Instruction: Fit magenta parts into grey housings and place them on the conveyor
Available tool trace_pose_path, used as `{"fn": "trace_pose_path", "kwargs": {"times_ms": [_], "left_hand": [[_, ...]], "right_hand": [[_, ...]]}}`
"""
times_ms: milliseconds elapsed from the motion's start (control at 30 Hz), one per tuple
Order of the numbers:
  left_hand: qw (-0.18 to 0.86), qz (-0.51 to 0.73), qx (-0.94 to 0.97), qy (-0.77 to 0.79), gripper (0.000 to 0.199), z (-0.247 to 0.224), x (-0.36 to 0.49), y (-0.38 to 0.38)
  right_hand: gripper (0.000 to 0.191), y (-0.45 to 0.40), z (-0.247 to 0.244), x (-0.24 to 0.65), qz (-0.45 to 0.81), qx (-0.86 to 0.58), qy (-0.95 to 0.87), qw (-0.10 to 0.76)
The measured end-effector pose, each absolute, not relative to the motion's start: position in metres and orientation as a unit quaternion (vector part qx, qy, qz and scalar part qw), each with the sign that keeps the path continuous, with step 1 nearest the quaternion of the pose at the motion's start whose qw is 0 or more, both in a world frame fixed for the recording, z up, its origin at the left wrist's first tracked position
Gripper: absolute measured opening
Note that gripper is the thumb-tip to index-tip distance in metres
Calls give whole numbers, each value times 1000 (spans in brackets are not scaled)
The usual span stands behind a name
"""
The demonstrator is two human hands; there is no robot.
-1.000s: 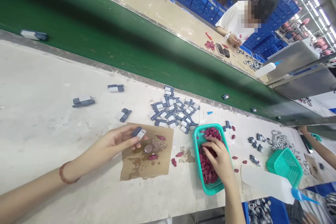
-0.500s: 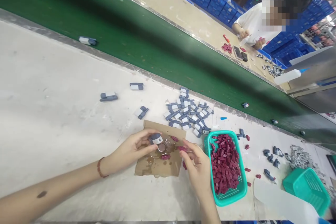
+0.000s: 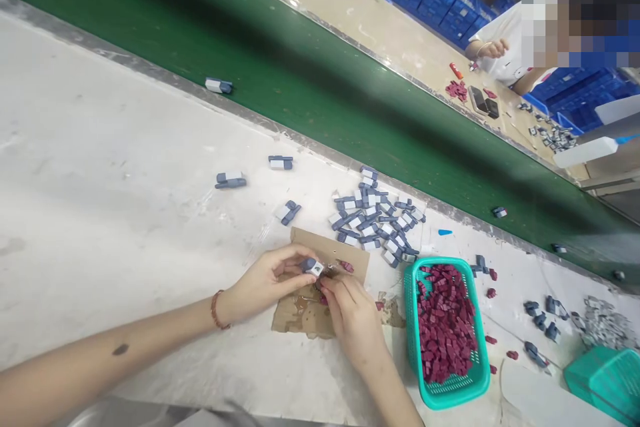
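One small slate-blue and white plastic piece (image 3: 314, 268) was pinched in the left hand (image 3: 267, 282) above a brown cardboard sheet (image 3: 287, 319); the right hand (image 3: 356, 321) lay just beside it, fingers bunched, contents indiscernible. One teal perforated plastic basket (image 3: 412, 340), holding maroon pieces (image 3: 447, 327), stood to the right.

Smooth plastic block (image 3: 314, 268), matt cardboard (image 3: 311, 320)

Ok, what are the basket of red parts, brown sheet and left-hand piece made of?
Teal basket: probably moulded plastic, slightly glossy, with perforated walls.
Brown sheet: likely cardboard, matte, with ragged edges.
Piece in the left hand: perhaps smooth plastic, with even blue and white faces; too small to confirm.
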State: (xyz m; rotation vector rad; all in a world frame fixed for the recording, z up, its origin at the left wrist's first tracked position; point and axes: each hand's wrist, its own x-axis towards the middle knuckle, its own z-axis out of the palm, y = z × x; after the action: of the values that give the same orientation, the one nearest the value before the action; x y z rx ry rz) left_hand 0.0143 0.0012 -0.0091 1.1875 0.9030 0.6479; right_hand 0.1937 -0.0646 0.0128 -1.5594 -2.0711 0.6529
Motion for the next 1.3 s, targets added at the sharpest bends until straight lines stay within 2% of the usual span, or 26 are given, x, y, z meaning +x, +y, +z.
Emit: {"fn": "trace_pose_path", "kwargs": {"times_ms": [100,267,433,633,867,1000,1300], "left_hand": [[675,287,544,407,26,-11,14,0],[648,279,598,381,32,-16,10,-3],[636,274,637,338,33,-21,7,-5],[633,267,649,327,29,-19,6,-4],[650,243,654,303,40,-14,7,-2],[647,227,662,300,45,-13,7,-1],[619,231,693,291,42,-13,9,-1]], "right_hand": [[22,-64,15,195,305,-586,-692,291],[11,-61,19,198,453,-629,-467,425],[12,-54,22,194,504,-604,-388,479],[11,-53,21,188,504,-597,-388,488],[11,-54,23,184,483,-559,-452,500],[14,-53,23,183,471,-556,-477,492],[13,-52,21,183,381,-561,-586,444]]}}
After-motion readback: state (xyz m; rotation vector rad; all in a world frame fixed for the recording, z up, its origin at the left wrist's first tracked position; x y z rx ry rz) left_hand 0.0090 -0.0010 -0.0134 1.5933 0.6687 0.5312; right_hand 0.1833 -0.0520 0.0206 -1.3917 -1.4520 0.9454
